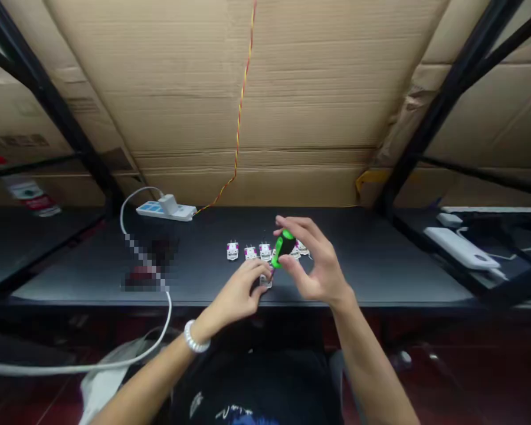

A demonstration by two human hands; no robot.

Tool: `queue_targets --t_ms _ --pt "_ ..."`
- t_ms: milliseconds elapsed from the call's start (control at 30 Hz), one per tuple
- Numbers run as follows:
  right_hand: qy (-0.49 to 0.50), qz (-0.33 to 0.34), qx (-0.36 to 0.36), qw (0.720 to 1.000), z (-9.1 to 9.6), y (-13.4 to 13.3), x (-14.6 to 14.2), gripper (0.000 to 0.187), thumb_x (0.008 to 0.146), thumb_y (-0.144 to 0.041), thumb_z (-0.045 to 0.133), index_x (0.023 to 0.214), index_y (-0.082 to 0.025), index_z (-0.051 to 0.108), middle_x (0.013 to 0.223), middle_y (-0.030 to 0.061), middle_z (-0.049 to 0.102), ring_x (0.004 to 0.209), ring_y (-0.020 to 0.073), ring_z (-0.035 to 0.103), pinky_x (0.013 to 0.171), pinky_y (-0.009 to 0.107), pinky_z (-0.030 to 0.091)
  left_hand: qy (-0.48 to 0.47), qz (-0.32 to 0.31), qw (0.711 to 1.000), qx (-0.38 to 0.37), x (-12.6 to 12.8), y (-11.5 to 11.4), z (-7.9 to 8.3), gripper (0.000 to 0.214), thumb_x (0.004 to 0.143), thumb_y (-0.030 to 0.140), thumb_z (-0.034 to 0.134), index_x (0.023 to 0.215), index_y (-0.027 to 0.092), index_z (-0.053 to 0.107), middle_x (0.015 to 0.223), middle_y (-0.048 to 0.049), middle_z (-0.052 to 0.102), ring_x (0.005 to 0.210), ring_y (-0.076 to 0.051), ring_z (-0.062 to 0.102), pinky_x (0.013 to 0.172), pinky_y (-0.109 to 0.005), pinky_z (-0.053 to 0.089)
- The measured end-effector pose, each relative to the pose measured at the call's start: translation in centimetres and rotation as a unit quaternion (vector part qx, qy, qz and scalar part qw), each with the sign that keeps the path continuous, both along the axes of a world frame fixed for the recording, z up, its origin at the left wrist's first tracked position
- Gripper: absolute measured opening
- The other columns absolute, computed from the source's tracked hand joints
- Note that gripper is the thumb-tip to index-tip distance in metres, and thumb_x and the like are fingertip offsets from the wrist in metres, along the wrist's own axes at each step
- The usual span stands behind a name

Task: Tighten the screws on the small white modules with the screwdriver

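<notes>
A screwdriver with a green and black handle is gripped in the fingers of my right hand. Its shaft slants down and left to a small white part with pins on the dark shelf. My left hand holds that part between thumb and fingers, covering some of it. Just beyond my hands, several similar white and purple parts stand in a row, among them one at the left end and one nearer the middle. My right hand hides some at the right end.
A white power strip with a plugged-in adapter lies at the back left, its white cable looping toward me. Cardboard walls the back, with a red-yellow twisted wire before it. Another strip lies far right, a bottle far left.
</notes>
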State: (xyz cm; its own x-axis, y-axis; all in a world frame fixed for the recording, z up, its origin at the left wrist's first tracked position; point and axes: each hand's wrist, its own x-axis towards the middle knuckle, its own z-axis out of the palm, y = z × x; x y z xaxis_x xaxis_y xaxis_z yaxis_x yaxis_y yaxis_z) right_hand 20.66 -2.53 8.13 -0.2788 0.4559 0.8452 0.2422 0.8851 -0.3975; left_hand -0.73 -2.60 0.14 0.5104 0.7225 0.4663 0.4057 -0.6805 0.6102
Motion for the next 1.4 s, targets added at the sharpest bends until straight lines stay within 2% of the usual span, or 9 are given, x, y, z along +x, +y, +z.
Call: queue_targets --t_ms 133,267,333,467,667,833,1033,1233,1400 --pt "0.055 0.084 -0.043 0.994 -0.6 0.3 -0.8 0.048 0.104 -0.021 0.063 0.151 -0.034 0.062 0.124 0.0085 0.075 0.105 0.0225 0.076 0.091 0.042 0.066 0.001 -0.006 1.000 -0.002 0.0 0.1 -0.1 0.023 0.092 0.003 0.062 0.105 0.022 0.066 0.127 -0.0097 0.071 0.124 -0.029 0.064 0.114 -0.047 0.053" --pt "0.083 -0.025 0.022 0.996 -0.8 0.6 -1.3 0.043 0.093 -0.025 0.082 0.134 -0.034 0.074 0.103 0.0044 0.067 0.089 0.0196 0.068 0.077 0.036 0.063 0.003 -0.002 1.000 -0.004 0.0 0.0 -0.2 0.023 0.091 0.003 0.062 0.104 0.022 0.066 0.126 -0.0099 0.071 0.126 -0.029 0.063 0.116 -0.048 0.052" --pt "0.067 -0.035 0.025 0.997 -0.8 0.5 -1.3 0.043 0.097 -0.029 0.076 0.139 -0.032 0.072 0.111 0.0072 0.068 0.093 0.0212 0.069 0.082 0.040 0.065 0.000 -0.005 1.000 -0.002 0.0 0.0 -0.1 0.024 0.091 0.002 0.061 0.104 0.022 0.066 0.124 -0.0093 0.071 0.124 -0.029 0.064 0.115 -0.047 0.052" --pt "0.062 0.074 -0.076 0.992 -1.0 0.3 -1.1 0.046 0.108 -0.025 0.054 0.152 -0.033 0.060 0.133 0.0111 0.072 0.107 0.0244 0.077 0.096 0.048 0.066 -0.003 -0.007 1.000 -0.008 0.1 0.0 0.0 0.023 0.091 0.003 0.062 0.102 0.022 0.066 0.121 -0.0086 0.071 0.119 -0.028 0.065 0.111 -0.046 0.054" --pt "0.080 -0.019 -0.030 0.996 -0.9 0.4 -1.0 0.039 0.096 -0.023 0.077 0.134 -0.032 0.075 0.114 0.0067 0.072 0.092 0.0202 0.075 0.085 0.039 0.066 -0.003 -0.010 1.000 -0.010 0.1 0.1 0.1 0.023 0.091 0.002 0.061 0.101 0.022 0.066 0.119 -0.0089 0.071 0.120 -0.029 0.064 0.113 -0.047 0.053" --pt "0.067 0.077 -0.121 0.987 -1.1 0.5 -0.7 0.052 0.108 -0.027 0.055 0.160 -0.032 0.052 0.141 0.0125 0.071 0.112 0.0253 0.078 0.098 0.049 0.068 -0.004 -0.008 1.000 -0.018 0.1 0.1 0.0 0.026 0.091 0.002 0.061 0.105 0.023 0.067 0.119 -0.0086 0.071 0.119 -0.028 0.064 0.111 -0.046 0.054" --pt "0.059 -0.060 0.001 0.996 -0.5 0.6 -0.6 0.041 0.092 -0.025 0.083 0.132 -0.033 0.076 0.109 0.0054 0.074 0.095 0.0217 0.074 0.087 0.040 0.067 -0.003 -0.005 1.000 -0.010 0.1 0.0 0.1 0.024 0.091 0.002 0.062 0.102 0.023 0.066 0.120 -0.0085 0.071 0.122 -0.028 0.064 0.113 -0.046 0.053" --pt "0.052 0.069 -0.099 0.991 -0.7 0.3 -0.7 0.047 0.106 -0.023 0.059 0.152 -0.032 0.061 0.139 0.0110 0.071 0.116 0.0254 0.076 0.102 0.047 0.065 0.003 0.000 1.000 -0.007 0.1 0.0 0.0 0.024 0.090 0.002 0.062 0.103 0.022 0.067 0.120 -0.0091 0.071 0.118 -0.029 0.065 0.110 -0.046 0.055" --pt "0.058 -0.035 -0.018 0.998 -0.4 0.4 -0.7 0.041 0.092 -0.024 0.083 0.131 -0.033 0.076 0.111 0.0059 0.074 0.096 0.0217 0.074 0.085 0.038 0.066 0.000 -0.002 1.000 -0.004 0.1 0.1 0.0 0.024 0.091 0.002 0.062 0.102 0.023 0.066 0.118 -0.0089 0.071 0.120 -0.029 0.064 0.112 -0.048 0.054"
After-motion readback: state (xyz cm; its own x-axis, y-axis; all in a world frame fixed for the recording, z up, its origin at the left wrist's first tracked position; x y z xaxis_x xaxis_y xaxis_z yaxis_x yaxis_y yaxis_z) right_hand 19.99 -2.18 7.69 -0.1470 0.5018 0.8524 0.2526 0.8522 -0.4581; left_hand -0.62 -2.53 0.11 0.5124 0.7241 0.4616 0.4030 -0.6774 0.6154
